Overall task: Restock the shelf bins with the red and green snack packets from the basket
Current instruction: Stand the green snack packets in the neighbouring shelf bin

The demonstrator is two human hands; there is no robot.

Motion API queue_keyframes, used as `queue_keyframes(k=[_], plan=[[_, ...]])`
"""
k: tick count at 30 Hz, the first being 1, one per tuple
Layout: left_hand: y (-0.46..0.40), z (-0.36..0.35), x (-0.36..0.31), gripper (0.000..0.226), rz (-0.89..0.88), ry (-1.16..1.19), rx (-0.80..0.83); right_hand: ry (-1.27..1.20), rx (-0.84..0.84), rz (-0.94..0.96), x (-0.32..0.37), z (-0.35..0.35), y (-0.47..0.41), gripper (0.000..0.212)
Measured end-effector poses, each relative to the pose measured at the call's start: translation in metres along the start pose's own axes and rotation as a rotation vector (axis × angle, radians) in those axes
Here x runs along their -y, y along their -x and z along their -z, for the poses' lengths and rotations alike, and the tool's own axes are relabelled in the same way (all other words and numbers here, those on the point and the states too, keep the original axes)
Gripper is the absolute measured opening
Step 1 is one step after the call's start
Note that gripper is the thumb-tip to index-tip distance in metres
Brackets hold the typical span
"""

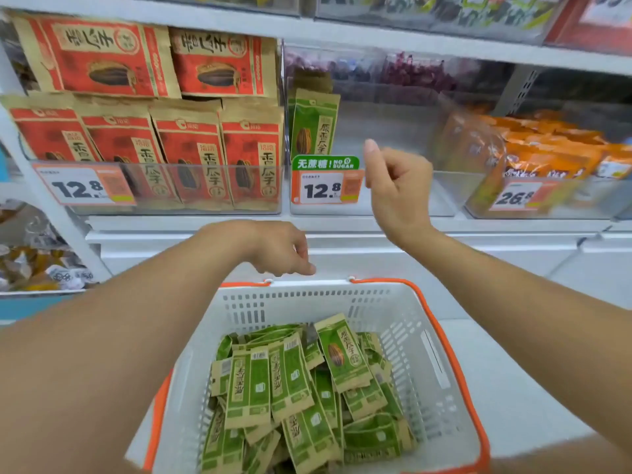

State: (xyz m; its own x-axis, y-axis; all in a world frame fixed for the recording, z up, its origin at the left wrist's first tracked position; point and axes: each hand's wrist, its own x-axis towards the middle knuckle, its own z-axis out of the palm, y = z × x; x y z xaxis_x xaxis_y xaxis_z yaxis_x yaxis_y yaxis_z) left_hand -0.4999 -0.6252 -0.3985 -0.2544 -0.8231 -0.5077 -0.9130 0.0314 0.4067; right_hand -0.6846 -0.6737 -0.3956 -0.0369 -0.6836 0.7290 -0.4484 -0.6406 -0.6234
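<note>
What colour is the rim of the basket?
Orange, on a white basket; seen in the head view.

We see our left hand (280,251) and right hand (398,186) both bare, no gloves, rings, watch or bands at the wrists behind them, and bare forearms running back from each hand with no sleeve showing anywhere.

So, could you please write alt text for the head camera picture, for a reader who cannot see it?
Two empty hands, left hand and right hand, hover between a white basket full of green packets and a store shelf. The clear bin behind the right hand holds one upright green packet; the bin to its left is full of red packets.
</note>
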Motion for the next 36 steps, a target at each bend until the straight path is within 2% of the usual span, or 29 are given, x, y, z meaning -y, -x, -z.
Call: queue_keyframes(k=[2,4,5,6,7,8,10,12,16,20,24,28,31,36], plan=[[0.005,-0.01,0.002,0.04,0.081,-0.085,0.229,-0.026,0.214,0.018,-0.005,-0.003,0.057,0.055],[0.007,-0.016,0.005,0.046,0.137,-0.136,0.314,0.086,0.542,0.0,-0.023,-0.006,0.107,0.048],[0.008,-0.018,0.006,0.047,0.142,-0.156,0.311,0.221,0.744,-0.034,-0.037,-0.007,0.127,0.038],[0.007,-0.019,0.008,0.048,0.138,-0.166,0.292,0.379,0.938,-0.117,-0.051,-0.008,0.145,0.025],[0.008,-0.019,0.007,0.048,0.129,-0.166,0.269,0.51,1.07,-0.259,-0.064,-0.007,0.159,0.027],[0.008,-0.018,0.006,0.047,0.121,-0.156,0.247,0.593,1.143,-0.46,-0.078,-0.006,0.172,0.049],[0.008,-0.017,0.002,0.047,0.105,-0.145,0.22,0.564,1.102,-0.851,-0.096,-0.003,0.192,0.087],[0.008,-0.017,-0.003,0.047,0.095,-0.162,0.219,0.477,0.981,-1.034,-0.109,-0.007,0.207,0.097],[0.009,-0.016,-0.007,0.048,0.066,-0.169,0.237,0.443,0.863,-1.106,-0.13,-0.027,0.222,0.061],[0.006,-0.013,-0.005,0.047,0.056,-0.149,0.219,0.537,0.866,-1.115,-0.139,-0.042,0.222,0.035],[0.001,-0.013,0.0,0.049,0.07,-0.189,0.232,0.489,0.881,-1.218,-0.137,-0.041,0.208,0.036],[-0.002,-0.01,-0.005,0.05,0.047,-0.187,0.224,0.28,0.864,-1.482,-0.138,-0.026,0.198,0.028],[-0.005,-0.008,-0.011,0.051,0.015,-0.164,0.204,0.243,0.993,-1.468,-0.134,-0.016,0.203,0.024],[-0.005,-0.004,-0.019,0.063,0.007,-0.166,0.156,-0.01,1.114,-1.185,-0.098,0.02,0.132,0.034]])
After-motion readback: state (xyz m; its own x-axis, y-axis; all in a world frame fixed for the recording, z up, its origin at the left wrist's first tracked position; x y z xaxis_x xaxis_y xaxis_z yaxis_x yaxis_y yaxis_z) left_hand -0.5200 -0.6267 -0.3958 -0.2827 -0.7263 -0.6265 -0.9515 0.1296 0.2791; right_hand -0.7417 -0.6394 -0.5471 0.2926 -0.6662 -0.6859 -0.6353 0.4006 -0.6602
